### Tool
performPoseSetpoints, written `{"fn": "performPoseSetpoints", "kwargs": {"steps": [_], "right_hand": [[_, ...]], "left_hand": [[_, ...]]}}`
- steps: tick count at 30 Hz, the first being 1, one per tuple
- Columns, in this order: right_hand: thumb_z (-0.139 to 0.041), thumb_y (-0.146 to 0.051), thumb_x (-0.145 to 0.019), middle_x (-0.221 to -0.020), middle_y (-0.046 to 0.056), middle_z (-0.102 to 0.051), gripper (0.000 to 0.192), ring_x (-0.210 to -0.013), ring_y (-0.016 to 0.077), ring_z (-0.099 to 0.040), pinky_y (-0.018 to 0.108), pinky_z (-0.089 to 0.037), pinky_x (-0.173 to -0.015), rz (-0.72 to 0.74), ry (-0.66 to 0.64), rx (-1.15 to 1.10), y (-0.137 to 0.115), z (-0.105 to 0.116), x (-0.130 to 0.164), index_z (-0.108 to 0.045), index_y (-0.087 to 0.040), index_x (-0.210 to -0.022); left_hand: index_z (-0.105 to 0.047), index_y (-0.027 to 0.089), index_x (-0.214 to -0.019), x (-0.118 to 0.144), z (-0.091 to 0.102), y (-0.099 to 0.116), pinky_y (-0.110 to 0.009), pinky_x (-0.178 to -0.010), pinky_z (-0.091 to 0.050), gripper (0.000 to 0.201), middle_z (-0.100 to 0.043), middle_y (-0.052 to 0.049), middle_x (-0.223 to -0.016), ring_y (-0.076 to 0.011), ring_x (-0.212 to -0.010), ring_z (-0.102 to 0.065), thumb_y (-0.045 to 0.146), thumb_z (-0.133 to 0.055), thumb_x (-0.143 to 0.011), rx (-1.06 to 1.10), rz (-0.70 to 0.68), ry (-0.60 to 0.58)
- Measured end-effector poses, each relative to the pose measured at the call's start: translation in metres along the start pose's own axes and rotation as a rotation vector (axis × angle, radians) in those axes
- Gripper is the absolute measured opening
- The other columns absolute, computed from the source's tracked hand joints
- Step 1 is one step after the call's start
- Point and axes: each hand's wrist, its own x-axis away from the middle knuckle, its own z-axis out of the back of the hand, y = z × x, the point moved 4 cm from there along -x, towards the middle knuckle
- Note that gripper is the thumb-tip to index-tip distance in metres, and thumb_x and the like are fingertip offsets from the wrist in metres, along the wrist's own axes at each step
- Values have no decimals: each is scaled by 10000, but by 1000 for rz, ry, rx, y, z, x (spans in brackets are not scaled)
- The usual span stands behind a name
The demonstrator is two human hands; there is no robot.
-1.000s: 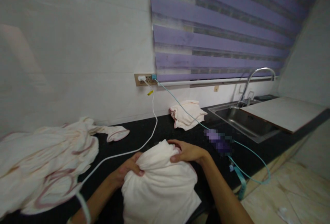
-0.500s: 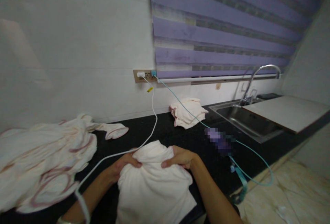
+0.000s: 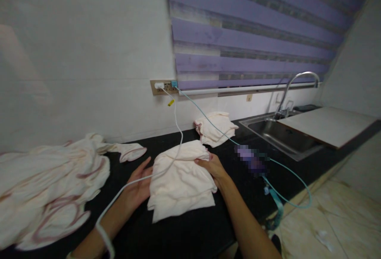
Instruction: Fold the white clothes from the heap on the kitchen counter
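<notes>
While both hands rest at the cloth, this is the layout on the black counter (image 3: 184, 227):

Folded cloth: a cream bundle (image 3: 181, 181) lies flat on the counter, straight ahead, between the two hands.
Long axis: roughly near-to-far, tilted slightly right.
Left hand: (image 3: 139, 182) open and flat, fingers spread, touching the cloth's left edge.
Right hand: (image 3: 212, 165) fingers curled, pinching the cloth's far right corner; this hand has the firmer contact.
Cable: a white cable (image 3: 175, 132) drapes across the cloth from the wall socket (image 3: 162, 86).
Sink: a steel basin (image 3: 279, 136) far right; its inside looks bare, partly covered by a pale board (image 3: 324, 124).
Other cloth: a loose pile (image 3: 50, 187) left; a small folded one (image 3: 214, 128) behind.
</notes>
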Motion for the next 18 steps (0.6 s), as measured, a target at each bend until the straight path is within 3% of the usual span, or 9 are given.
{"fn": "performPoseSetpoints", "kwargs": {"steps": [5,10,13,18], "right_hand": [[-965,-344,-500,-1044,69,-770,678,-883,245,-720,386,-558,-843,27,8,-2,-2,2,1,-695,-172,-1097],[-952,-365,-540,-1126,48,-758,772,-985,248,-715,407,-539,-939,54,-111,-2,-6,-5,7,-646,-223,-1235],[-938,-363,-572,-1142,37,-754,757,-1002,245,-712,414,-535,-959,51,-170,-11,-7,-11,11,-633,-239,-1254],[-930,-388,-574,-1146,53,-753,753,-1015,264,-707,428,-545,-953,107,-169,-5,-14,-15,12,-626,-231,-1245]], "left_hand": [[-707,139,-1177,4,-13,-10,-478,-1066,-530,554,-777,-136,-1137,-377,-1164,-692,283,-888,-673,-51,-14,-48],[-539,238,-1444,10,-26,-3,-413,-1145,-458,790,-667,-104,-1385,-310,-1288,-621,314,-875,-733,-17,-230,-58],[-495,272,-1481,9,-17,-3,-400,-1172,-420,823,-638,-88,-1429,-295,-1339,-579,351,-864,-750,-13,-224,-62],[-679,222,-1222,-3,12,-12,-432,-1108,-484,769,-758,-92,-1212,-387,-1292,-599,472,-943,-545,-65,-161,-16]]}}
